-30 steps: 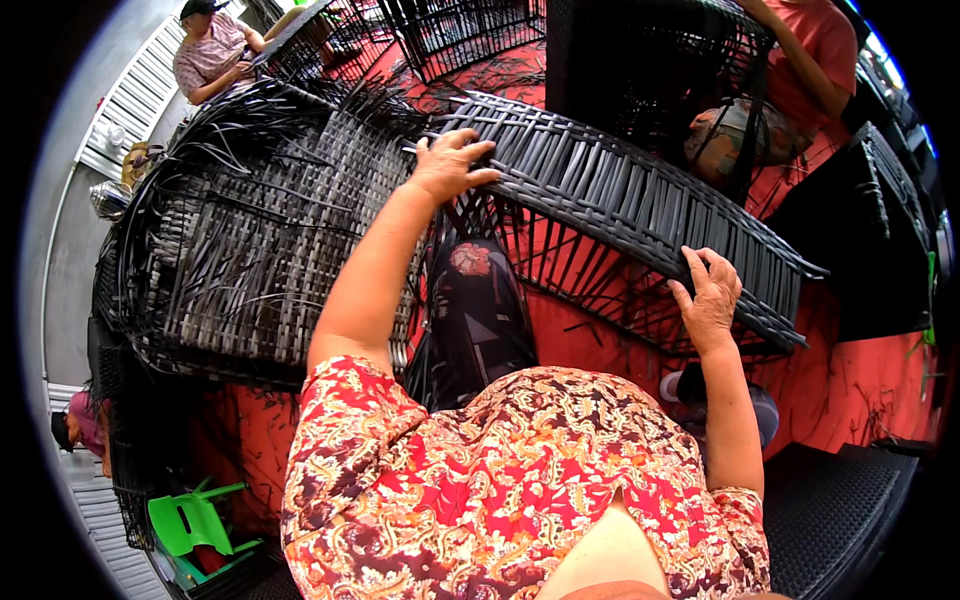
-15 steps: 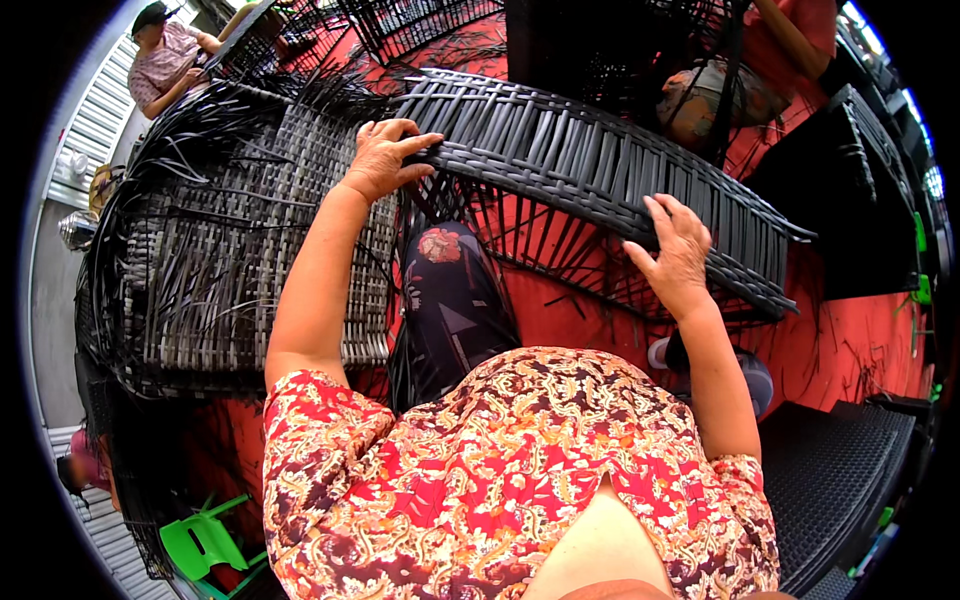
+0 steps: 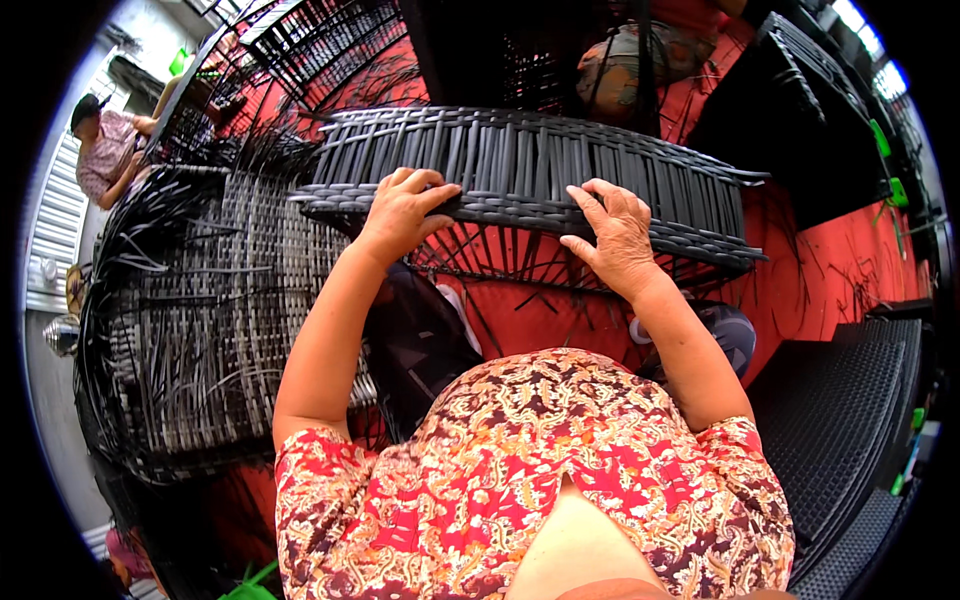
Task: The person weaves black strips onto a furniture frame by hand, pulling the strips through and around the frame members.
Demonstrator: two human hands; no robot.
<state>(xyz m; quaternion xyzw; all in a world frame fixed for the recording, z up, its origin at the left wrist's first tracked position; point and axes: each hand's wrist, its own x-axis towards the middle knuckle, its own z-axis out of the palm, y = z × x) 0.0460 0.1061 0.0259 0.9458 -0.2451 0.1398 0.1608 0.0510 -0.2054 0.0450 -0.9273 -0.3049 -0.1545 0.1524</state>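
Note:
A long black woven wicker piece (image 3: 520, 160) lies across in front of me, with upright strands between two braided edges. My left hand (image 3: 405, 212) has its fingers bent over the near braided edge, left of the middle, with its thumb below. Further right along that edge, my right hand (image 3: 615, 235) grips it with fingers on top and thumb underneath. Beneath the piece, spread black strands (image 3: 500, 255) run to a thin lower frame. How far the thumbs reach under the edge is hidden.
A large grey-black woven panel (image 3: 200, 330) with many loose strand ends stands at my left. Cut strands litter the red floor (image 3: 830, 260). Dark woven panels (image 3: 840, 420) are stacked at right. Two people, one in a patterned shirt (image 3: 105, 165), sit farther off.
My view has shifted, and the wicker piece appears further left and more level. My left hand has moved right from the piece's left end; my right hand is closer to it.

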